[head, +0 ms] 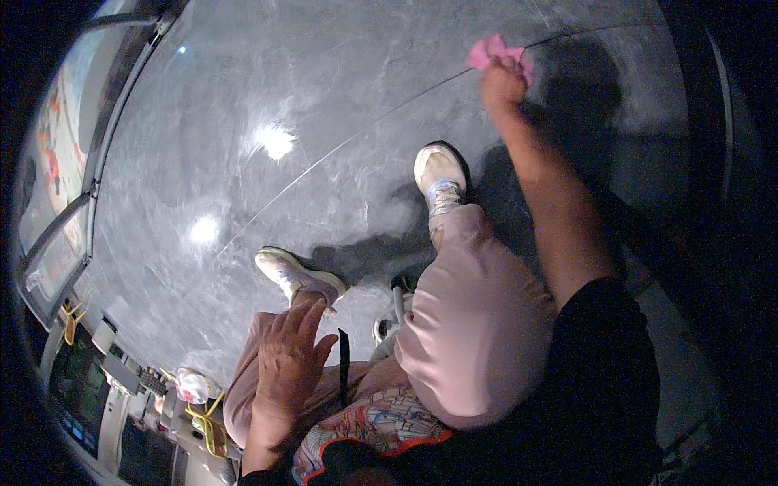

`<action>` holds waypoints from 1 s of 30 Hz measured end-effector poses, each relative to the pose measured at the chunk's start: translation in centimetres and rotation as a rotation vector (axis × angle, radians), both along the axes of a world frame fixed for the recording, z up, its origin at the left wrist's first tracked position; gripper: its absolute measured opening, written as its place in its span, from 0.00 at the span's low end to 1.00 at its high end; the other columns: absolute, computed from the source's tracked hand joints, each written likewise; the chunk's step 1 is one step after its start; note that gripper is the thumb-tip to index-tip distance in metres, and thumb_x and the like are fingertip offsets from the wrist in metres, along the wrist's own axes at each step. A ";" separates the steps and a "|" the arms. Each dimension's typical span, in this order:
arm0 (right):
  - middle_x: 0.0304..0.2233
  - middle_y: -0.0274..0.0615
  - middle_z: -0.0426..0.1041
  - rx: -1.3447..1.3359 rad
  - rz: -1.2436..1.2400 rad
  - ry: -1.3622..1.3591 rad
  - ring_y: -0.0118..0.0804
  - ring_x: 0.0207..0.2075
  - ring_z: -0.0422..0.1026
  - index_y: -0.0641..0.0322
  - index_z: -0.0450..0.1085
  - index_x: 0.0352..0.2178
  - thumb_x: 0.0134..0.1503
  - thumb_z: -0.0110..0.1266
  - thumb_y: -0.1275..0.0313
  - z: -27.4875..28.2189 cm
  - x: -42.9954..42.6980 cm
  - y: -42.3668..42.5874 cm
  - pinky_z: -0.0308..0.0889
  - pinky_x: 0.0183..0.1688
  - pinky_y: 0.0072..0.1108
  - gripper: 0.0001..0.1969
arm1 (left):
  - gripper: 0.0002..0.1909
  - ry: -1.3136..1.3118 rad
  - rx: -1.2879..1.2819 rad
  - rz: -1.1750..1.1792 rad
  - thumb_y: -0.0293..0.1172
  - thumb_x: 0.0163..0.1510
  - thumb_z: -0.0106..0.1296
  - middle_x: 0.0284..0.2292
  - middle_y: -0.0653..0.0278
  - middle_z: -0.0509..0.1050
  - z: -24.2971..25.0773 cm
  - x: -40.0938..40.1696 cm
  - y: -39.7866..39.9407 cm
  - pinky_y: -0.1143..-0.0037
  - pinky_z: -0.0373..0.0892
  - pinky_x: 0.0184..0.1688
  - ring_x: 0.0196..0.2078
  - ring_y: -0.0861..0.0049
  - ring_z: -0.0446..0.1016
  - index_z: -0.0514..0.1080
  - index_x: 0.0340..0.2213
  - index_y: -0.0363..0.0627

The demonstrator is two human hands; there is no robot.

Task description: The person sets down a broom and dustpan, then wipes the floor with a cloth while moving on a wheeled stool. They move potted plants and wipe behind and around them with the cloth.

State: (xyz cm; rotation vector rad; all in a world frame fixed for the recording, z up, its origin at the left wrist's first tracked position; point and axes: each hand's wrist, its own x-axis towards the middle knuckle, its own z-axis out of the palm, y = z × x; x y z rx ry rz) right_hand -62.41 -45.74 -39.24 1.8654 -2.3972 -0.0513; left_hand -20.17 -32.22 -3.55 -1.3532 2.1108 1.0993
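My right hand (503, 88) grips a crumpled pink cloth (499, 53), with the arm stretched far forward past my right shoe. The cloth overlaps a thin dark line (419, 95) that runs across the grey floor (340, 79). Whether it presses on the floor or hovers just above, I cannot tell. My left hand (290, 355) rests palm down on my left knee, fingers a little apart, with nothing in it. Both white shoes (439, 173) are planted wide apart, and a patterned cloth with an orange edge (389, 419) lies across my lap.
Between my legs shows part of a pale frame with a dark caster (398, 284). A metal-framed panel (100, 164) stands at the left. Equipment, a white plastic bag (196, 386) and a yellow-strapped object (209, 428) crowd the lower left. Deep shadow covers the right side.
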 end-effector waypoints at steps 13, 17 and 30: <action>0.38 0.44 0.70 -0.118 0.378 -0.217 0.49 0.41 0.68 0.57 0.69 0.38 0.56 0.45 0.63 1.2 1.8 -0.3 0.65 0.42 0.36 0.13 | 0.27 0.014 -0.009 -0.037 0.33 0.43 0.59 0.43 0.56 0.71 -0.7 -0.4 -0.5 0.65 0.66 0.45 0.44 0.59 0.69 0.66 0.46 0.43; 0.51 0.47 0.63 -0.341 0.029 0.003 0.51 0.51 0.63 0.55 0.57 0.55 0.53 0.48 0.58 0.1 -4.3 -4.6 0.59 0.50 0.43 0.28 | 0.27 -0.059 0.094 0.012 0.33 0.42 0.59 0.43 0.57 0.70 -0.4 -0.4 -1.0 0.65 0.65 0.45 0.44 0.60 0.69 0.66 0.46 0.44; 0.52 0.44 0.64 -0.117 0.710 -0.276 0.42 0.58 0.56 0.56 0.62 0.52 0.56 0.43 0.64 6.6 2.8 -6.8 0.51 0.60 0.32 0.22 | 0.27 -0.014 0.049 0.043 0.31 0.42 0.60 0.42 0.57 0.71 -1.8 0.4 -1.6 0.65 0.67 0.41 0.41 0.58 0.70 0.65 0.46 0.45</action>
